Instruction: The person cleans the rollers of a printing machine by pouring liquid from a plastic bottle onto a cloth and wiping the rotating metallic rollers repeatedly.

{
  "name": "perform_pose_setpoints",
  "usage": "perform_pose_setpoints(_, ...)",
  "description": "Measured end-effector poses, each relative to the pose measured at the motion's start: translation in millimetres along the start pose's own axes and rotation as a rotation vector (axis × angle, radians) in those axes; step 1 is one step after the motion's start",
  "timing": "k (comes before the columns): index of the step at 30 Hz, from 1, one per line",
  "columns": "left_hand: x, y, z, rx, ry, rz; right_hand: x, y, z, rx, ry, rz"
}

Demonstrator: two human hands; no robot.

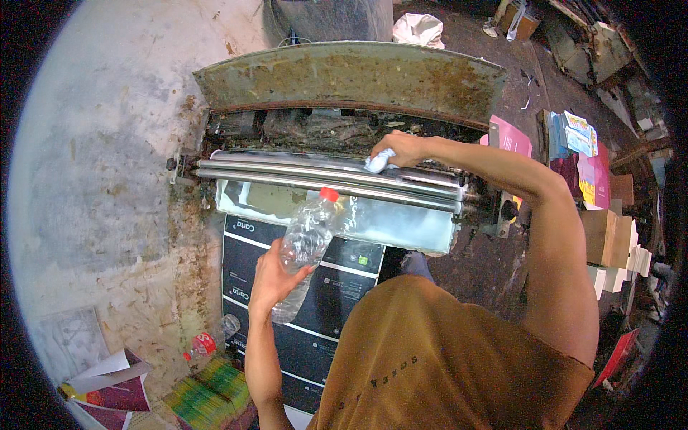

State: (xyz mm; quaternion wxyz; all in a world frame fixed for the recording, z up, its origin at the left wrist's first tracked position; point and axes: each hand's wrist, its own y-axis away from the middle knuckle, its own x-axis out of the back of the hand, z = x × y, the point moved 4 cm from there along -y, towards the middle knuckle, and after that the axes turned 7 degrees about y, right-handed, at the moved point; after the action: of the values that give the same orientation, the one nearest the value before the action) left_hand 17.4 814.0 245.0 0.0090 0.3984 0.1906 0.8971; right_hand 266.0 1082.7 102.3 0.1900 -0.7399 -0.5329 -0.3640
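Note:
My left hand (271,282) is wrapped round the lower part of a clear plastic bottle (309,233), which is tilted with its red cap (329,194) toward the rollers. The bottle looks clear throughout; how much liquid is inside I cannot tell. Farther away, my right hand (396,150) grips a crumpled white-and-blue cloth (379,160) and presses it onto the long shiny metal rollers (287,172) of a machine. Just below the rollers lies a pale, wet-looking metal tray (401,223), partly behind the bottle.
Behind the rollers rises a rusty curved metal cover (351,77). Dark printed cartons (344,290) stand stacked in front of the machine. A worn wall (115,179) bounds the left side. At lower left lies a red-labelled bottle (201,347); paper stacks (609,240) sit at right.

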Motion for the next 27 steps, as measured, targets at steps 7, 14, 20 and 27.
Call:
perform_pose_setpoints(7,-15.3,-23.8,35.5,-0.034,-0.217,-0.125,10.4,56.8,6.0,-0.031,-0.004,0.001)
perform_pose_setpoints(14,-30.8,-41.8,78.0,-0.067,-0.394,-0.181,12.0,96.6,22.6,-0.104,-0.018,-0.043)
perform_pose_setpoints(20,-39.1,-53.5,112.8,-0.152,-0.397,-0.232,15.7,116.5,20.5,-0.109,0.02,-0.043)
perform_pose_setpoints(27,-44.4,-57.6,116.2,-0.193,-0.45,-0.211,12.5,123.9,24.1,-0.171,0.049,-0.008)
